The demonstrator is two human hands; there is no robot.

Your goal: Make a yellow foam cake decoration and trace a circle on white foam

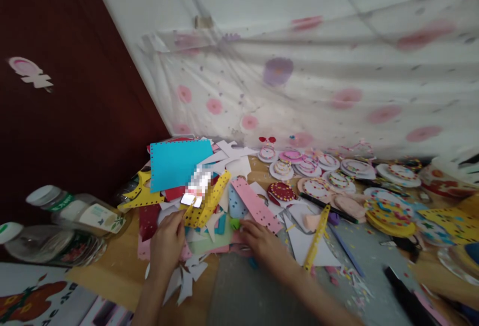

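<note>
My left hand (170, 239) is at the left of the scrap pile, its fingertips closed at the lower edge of a yellow punched strip (213, 199). A phone-like bright object (192, 199), partly pixelated, lies just above those fingers. My right hand (262, 244) rests over the front of the pile with its fingers bent, beside a small green piece (235, 224). What its fingertips hold, if anything, is hidden. Right behind it lies a pink punched strip (254, 204). A blue sheet with holes along its edges (181, 164) lies at the back.
Two plastic bottles (97, 216) lie at the left. Decorated paper discs (282, 192) spread across the back and right. A grey mat (243, 291) bears a yellow dotted strip (317, 239), a blue pencil-like stick (346, 251) and paper bits. Black-handled tools (407, 298) lie at the right.
</note>
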